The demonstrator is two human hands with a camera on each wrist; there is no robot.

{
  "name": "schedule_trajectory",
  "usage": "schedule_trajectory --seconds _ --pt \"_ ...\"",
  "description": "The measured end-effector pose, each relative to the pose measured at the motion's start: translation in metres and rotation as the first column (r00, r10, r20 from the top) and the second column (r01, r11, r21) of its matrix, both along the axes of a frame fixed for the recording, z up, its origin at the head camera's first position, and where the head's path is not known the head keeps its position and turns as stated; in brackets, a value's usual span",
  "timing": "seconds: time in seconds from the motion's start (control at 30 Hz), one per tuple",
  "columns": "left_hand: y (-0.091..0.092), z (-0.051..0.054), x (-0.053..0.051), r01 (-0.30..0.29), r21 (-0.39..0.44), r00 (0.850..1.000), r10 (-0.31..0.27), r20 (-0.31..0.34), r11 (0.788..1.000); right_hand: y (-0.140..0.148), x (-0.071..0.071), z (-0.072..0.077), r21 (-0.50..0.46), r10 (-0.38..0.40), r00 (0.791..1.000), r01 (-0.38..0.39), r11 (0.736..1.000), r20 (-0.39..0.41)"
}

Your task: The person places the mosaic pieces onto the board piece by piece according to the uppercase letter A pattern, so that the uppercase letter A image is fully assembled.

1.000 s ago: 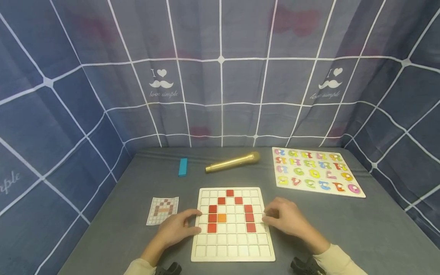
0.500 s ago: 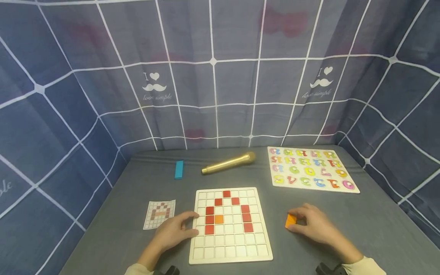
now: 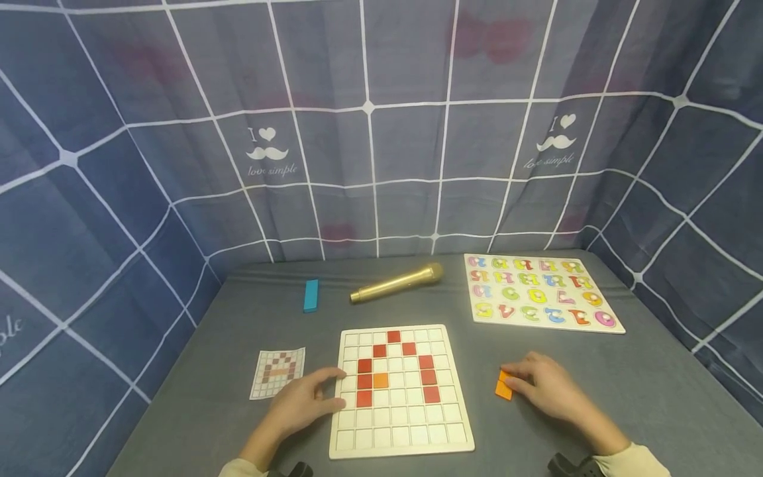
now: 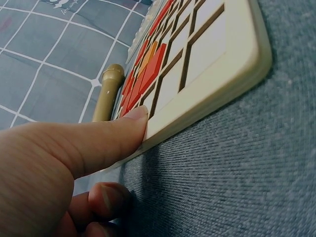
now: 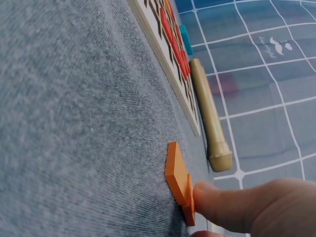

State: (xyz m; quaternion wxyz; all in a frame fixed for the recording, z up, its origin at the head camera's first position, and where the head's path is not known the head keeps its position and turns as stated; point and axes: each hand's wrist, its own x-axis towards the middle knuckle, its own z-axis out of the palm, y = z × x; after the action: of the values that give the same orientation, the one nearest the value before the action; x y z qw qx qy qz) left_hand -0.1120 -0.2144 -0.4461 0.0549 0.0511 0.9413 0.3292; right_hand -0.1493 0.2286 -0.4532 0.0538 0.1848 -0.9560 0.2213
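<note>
In the head view, a white grid board [image 3: 402, 436] lies on the grey cloth, with several red tiles [image 3: 364, 381] forming an arch and one orange tile [image 3: 380, 380] set in its squares. My left hand [image 3: 296, 403] rests against the board's left edge, thumb and index finger spread apart; the left wrist view has the thumb [image 4: 113, 140] on the rim. To the right of the board, my right hand [image 3: 547, 387] pinches an orange tile [image 5: 189, 202]. A second orange tile [image 5: 175, 173] lies on the cloth against it. The fingers behind the right thumb are mostly hidden.
A small printed pattern card [image 3: 277, 374] lies left of the board. Behind are a blue block [image 3: 311, 295], a gold microphone [image 3: 396, 283] and a number puzzle board [image 3: 542, 293] at the back right. A checked curtain [image 3: 411, 146] encloses the table.
My right hand has moved right, away from the board's right edge, to the orange tiles, and its thumb has since shifted on them. My left hand stays at the board's left edge.
</note>
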Motion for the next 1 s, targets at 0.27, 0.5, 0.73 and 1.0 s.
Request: schedule_trajectory --seconds 0.27,0.5,0.73,1.0 --pt "-0.008 0.0 0.01 -0.023 0.018 1.0 0.022 0.018 1.0 -0.007 -0.009 -0.007 0.007 0.011 1.0 -0.011 1.0 -0.024" --pt "-0.009 -0.002 0.007 -0.016 0.006 1.0 0.015 0.022 1.0 -0.006 -0.013 -0.01 -0.008 0.005 0.998 -0.006 1.0 -0.06" --pt "-0.004 -0.003 0.001 0.007 -0.001 1.0 -0.007 0.011 1.0 0.002 -0.01 -0.01 0.011 -0.034 0.991 0.036 0.999 -0.126" --pt "-0.001 -0.001 -0.002 0.011 -0.009 1.0 -0.011 0.001 1.0 0.01 -0.007 -0.005 0.008 -0.047 0.997 0.048 0.999 -0.059"
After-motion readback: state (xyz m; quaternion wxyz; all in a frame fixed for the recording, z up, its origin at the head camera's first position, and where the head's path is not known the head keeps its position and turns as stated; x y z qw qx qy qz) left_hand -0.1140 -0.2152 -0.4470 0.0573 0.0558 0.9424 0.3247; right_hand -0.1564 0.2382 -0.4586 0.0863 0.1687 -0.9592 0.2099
